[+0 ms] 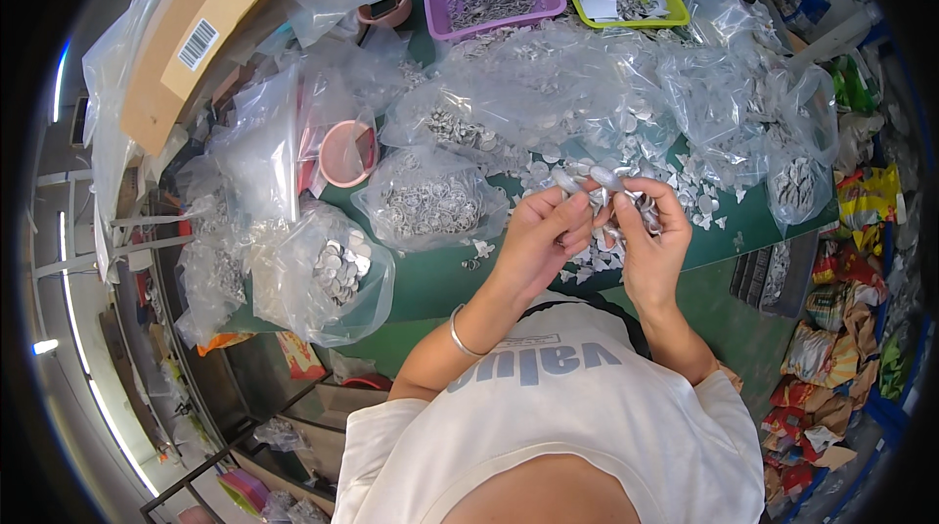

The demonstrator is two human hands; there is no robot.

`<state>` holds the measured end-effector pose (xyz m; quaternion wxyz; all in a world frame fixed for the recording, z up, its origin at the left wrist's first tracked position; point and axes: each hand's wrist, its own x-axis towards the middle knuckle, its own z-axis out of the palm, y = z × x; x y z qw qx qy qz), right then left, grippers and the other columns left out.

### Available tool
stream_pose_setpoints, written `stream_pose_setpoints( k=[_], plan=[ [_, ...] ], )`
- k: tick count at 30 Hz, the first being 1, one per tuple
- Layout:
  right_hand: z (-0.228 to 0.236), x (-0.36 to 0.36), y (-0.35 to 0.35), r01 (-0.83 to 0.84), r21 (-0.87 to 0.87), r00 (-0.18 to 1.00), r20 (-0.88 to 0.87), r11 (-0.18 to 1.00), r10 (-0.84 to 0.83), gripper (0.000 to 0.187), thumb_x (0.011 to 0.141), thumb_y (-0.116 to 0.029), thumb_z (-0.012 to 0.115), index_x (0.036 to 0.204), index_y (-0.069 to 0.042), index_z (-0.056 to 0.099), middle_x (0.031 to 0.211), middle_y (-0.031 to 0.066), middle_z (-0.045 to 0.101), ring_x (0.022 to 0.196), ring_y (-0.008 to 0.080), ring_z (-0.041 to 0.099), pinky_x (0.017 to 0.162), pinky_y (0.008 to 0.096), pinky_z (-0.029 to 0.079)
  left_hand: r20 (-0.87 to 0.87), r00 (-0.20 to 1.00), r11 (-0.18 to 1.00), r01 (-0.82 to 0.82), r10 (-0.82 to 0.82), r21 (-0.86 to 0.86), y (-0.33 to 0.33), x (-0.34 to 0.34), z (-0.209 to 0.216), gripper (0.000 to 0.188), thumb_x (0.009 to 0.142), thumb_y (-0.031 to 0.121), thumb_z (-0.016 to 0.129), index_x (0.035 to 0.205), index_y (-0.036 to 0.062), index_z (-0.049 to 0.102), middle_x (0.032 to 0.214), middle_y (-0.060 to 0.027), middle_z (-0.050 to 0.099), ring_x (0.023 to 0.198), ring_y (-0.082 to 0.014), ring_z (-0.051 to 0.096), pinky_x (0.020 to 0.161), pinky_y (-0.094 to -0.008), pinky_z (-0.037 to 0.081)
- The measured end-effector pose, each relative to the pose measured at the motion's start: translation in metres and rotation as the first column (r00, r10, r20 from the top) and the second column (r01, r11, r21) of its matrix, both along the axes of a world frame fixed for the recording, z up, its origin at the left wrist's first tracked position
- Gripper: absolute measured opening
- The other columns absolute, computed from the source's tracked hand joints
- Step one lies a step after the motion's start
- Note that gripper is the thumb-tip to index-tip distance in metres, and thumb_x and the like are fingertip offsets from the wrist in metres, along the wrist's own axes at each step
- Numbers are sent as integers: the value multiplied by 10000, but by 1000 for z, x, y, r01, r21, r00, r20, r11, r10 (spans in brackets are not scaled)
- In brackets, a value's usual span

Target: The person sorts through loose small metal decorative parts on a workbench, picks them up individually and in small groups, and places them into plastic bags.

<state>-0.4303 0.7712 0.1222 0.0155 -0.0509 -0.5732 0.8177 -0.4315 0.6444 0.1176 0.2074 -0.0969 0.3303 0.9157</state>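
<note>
My left hand (536, 240) and my right hand (653, 248) are raised close together over the near edge of the green table. Thumb and fingers of both are pinched on small silver metal pieces. A shiny oval metal piece (604, 177) shows at my right fingertips, and another rounded silver piece (563, 180) at my left ones. More silver pieces show between and under the fingers; their exact kind is too small to tell. Around and beyond my hands lies a loose heap of flat silver metal pieces (699, 193).
Clear bags of metal pieces (425, 201) cover much of the table. A purple basket (442, 20) and a yellow-green basket (675, 10) stand at the back. A pink cup (342, 167) and a bag of round discs (342, 270) are at left. Colourful packets (822, 353) fill the right side.
</note>
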Motion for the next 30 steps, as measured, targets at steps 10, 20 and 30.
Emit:
stream_pose_setpoints(
  k=[10, 20, 30],
  plan=[
    [-12, -1, 2, -32, 17, 999, 33, 999, 31, 118, 831, -28, 556, 944, -6, 536, 781, 36, 570, 645, 60, 544, 455, 180, 410, -38, 999, 981, -4, -4, -196, 2, 2, -8, 147, 870, 133, 511, 892, -7, 551, 651, 8, 455, 512, -41, 332, 452, -188, 279],
    [-84, -17, 0, -37, -369, 893, 405, 929, 196, 69, 845, -56, 539, 906, -52, 508, 769, 54, 575, 616, 125, 544, 444, 254, 385, -193, 916, 341, -66, -353, -938, -4, -24, -57, 185, 829, 137, 541, 755, -27, 582, 566, -40, 514, 464, -59, 407, 433, -233, 328],
    [-86, -71, 15, -152, -59, 928, 335, 987, 162, 105, 801, -8, 576, 893, -24, 528, 725, 89, 574, 569, 135, 572, 425, 247, 394, -520, 721, -350, -684, -458, -640, -19, -62, 17, 324, 663, 121, 688, 955, 40, 573, 740, -114, 512, 659, -245, 549, 526, -339, 439]
  ],
)
